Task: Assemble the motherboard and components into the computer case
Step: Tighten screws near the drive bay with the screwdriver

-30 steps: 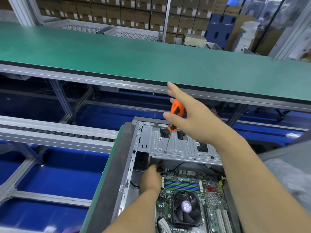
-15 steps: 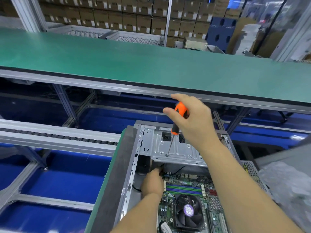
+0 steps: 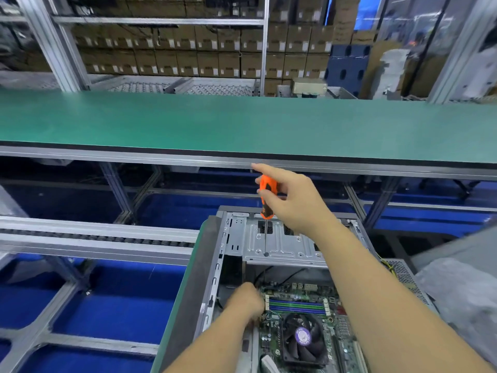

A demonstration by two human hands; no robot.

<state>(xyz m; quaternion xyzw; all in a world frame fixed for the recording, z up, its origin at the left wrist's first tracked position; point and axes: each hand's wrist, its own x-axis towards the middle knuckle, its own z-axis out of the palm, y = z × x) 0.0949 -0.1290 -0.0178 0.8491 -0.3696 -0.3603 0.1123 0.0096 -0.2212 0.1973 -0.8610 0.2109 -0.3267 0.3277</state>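
Fastening the drive bracket (image 3: 279,243) at the far end of the computer case (image 3: 215,265), the screwdriver (image 3: 266,196) was pinched upright by the right hand (image 3: 293,203), while the left hand (image 3: 246,300), fingers hidden, rested at the motherboard (image 3: 298,329) corner; steady downward turning was judged next.

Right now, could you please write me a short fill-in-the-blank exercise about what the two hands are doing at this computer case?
1. The right hand holds a screwdriver with an ____ handle.
2. The screwdriver's tip rests on the silver ____ bracket of the case.
3. The left hand reaches beside the ____ with its black fan.

Missing words: orange; metal; motherboard
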